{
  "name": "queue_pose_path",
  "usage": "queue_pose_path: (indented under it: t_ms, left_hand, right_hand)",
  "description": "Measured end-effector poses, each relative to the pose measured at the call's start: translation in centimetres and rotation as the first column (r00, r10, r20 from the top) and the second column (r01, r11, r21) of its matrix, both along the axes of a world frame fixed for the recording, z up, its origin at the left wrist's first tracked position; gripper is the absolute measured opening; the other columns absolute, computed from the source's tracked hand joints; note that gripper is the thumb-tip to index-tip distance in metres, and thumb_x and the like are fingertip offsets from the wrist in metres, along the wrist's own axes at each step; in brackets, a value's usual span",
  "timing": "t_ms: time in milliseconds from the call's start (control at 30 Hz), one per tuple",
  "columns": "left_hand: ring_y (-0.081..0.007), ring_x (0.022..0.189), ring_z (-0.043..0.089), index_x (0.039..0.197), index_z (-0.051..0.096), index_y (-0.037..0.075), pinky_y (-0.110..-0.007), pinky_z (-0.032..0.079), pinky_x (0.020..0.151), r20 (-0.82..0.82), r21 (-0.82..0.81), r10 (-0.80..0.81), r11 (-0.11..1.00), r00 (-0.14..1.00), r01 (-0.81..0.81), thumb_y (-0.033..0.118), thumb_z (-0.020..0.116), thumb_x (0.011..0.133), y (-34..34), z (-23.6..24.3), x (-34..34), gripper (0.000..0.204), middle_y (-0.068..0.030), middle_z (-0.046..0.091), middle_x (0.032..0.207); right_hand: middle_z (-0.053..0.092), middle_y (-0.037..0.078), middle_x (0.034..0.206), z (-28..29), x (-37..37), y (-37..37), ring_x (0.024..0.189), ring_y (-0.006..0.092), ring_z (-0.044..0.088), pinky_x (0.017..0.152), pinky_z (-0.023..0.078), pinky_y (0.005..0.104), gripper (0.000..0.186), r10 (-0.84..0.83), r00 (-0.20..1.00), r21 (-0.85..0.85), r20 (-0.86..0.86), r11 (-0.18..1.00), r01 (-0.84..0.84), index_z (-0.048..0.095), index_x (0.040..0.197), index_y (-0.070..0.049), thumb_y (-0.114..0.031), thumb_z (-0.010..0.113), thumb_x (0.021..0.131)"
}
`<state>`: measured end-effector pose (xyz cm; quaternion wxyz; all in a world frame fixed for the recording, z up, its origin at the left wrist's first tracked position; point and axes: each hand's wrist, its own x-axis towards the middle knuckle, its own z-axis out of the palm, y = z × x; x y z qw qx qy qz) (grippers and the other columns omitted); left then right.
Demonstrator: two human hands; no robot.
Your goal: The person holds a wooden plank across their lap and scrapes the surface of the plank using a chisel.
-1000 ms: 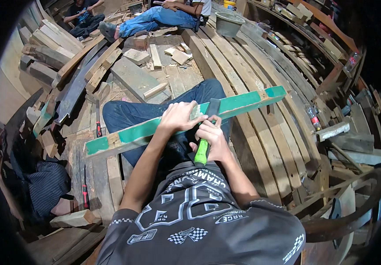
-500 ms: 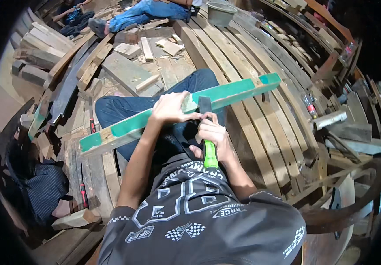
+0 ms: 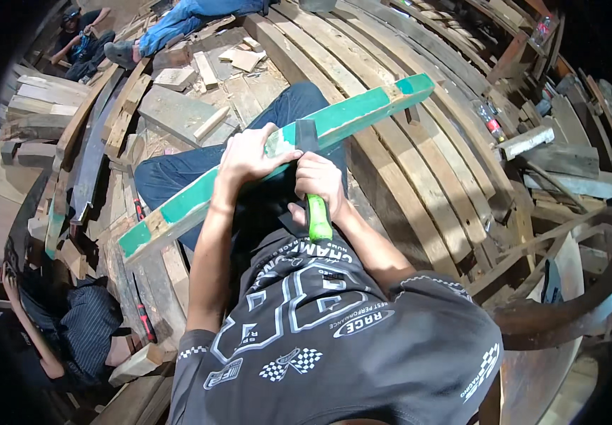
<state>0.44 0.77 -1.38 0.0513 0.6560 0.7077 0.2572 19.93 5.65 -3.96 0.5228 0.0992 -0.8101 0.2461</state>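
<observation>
My right fingers [image 3: 316, 168] wrap the chisel [image 3: 306, 134], left fingers [image 3: 269, 130] clasp the beam [image 3: 357, 110] ahead; scraping seemingly needs steady pressure next.

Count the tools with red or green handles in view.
3: a green-handled tool in the right hand, a red-handled tool beside the left knee, and another red-handled tool nearer the picture's lower left. Others may be hidden.

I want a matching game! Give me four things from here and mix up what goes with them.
1. left hand
2. right hand
3. wooden bar
4. red-and-black tool

A. partly painted green
B. lying on boards at the person's left
C. holding the green-handled tool
D. holding the wooden bar, thumb stretched out

Pairs: 1-D, 2-C, 3-A, 4-B
</observation>
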Motion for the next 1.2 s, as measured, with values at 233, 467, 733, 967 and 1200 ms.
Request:
queue_pose_path:
  t_ms: [233,467,733,967,1200]
  left_hand:
    - [-0.0427,0.093,0.07,0.108,0.065,0.002,-0.05,0.056,0.08,-0.118,0.033,-0.102,0.994,0.988,0.106,0.074,0.076,0.071,-0.6,0.8,0.2,0.082,-0.0264,0.072,0.098]
    - [-0.0437,0.092,0.069,0.102,0.064,0.001,-0.05,0.055,0.08,-0.045,0.012,-0.04,0.999,0.998,0.041,0.074,0.076,0.072,-0.1,0.3,-0.1,0.079,-0.0259,0.071,0.093]
    - [-0.0436,0.093,0.07,0.104,0.066,0.002,-0.05,0.055,0.08,-0.047,-0.064,-0.029,0.998,0.998,0.026,0.074,0.078,0.068,-0.1,1.0,0.1,0.082,-0.0257,0.072,0.097]
    - [-0.043,0.094,0.069,0.109,0.064,0.003,-0.05,0.055,0.081,-0.116,0.023,-0.091,0.995,0.989,0.094,0.076,0.077,0.068,-0.4,0.0,-0.2,0.084,-0.0242,0.072,0.099]
    - [-0.0423,0.091,0.07,0.105,0.067,0.003,-0.049,0.055,0.077,-0.053,0.028,-0.073,0.997,0.996,0.075,0.068,0.079,0.074,-0.3,0.3,0.2,0.073,-0.0243,0.072,0.093]
  right_hand:
    - [0.043,0.007,0.06,-0.7,1.0,-1.7,0.056,0.0313,0.05,0.063,0.047,0.044,0.027,0.033,0.998,-0.006,-0.044,0.999,-0.033,0.05,0.064,-0.008,-0.016,0.075,0.058]
    - [0.046,0.007,0.062,0.8,0.2,-0.2,0.059,0.0333,0.052,0.06,0.046,0.0412,0.032,0.003,0.999,-0.034,-0.041,0.999,-0.005,0.05,0.062,-0.008,-0.021,0.078,0.056]
    - [0.045,0.007,0.059,-0.5,-0.2,-0.4,0.055,0.0303,0.049,0.054,0.04,0.0421,0.031,0.017,0.985,-0.052,-0.17,0.998,-0.026,0.049,0.061,-0.01,-0.024,0.076,0.056]
    - [0.038,0.007,0.057,-0.4,0.6,-2.0,0.052,0.0308,0.045,0.052,0.037,0.0417,0.035,0.023,0.988,-0.013,-0.155,1.0,-0.026,0.043,0.057,-0.01,-0.022,0.076,0.053]
    - [0.04,0.008,0.058,0.5,0.2,-0.6,0.054,0.0319,0.047,0.055,0.039,0.0421,0.034,0.019,0.999,-0.023,-0.029,1.0,-0.02,0.045,0.058,-0.009,-0.025,0.075,0.058]
